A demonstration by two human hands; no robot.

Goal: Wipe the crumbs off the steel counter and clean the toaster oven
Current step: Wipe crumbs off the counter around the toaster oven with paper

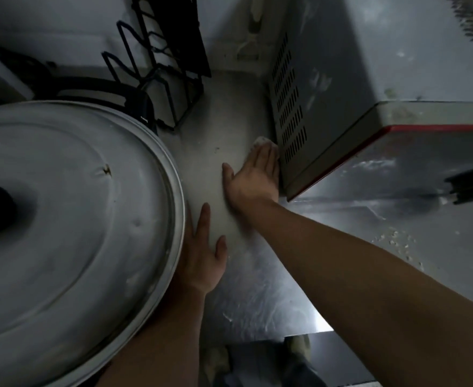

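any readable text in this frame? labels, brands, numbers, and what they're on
None readable.
Toaster oven: no label, brand or number shows on the vented side or the top facing the camera.
Large pot lid: bare metal, only a scuff mark, no lettering.
Black wire rack: no tag visible.
Steel counter: smears and crumbs only.
The frame is dim and slightly blurred, so any fine print would be lost.

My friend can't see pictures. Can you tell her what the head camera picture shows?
A person's right hand presses a pale cloth flat on the steel counter, beside the vented side of a toaster oven. The left hand rests against a big round metal lid. Crumbs lie in front of the oven.
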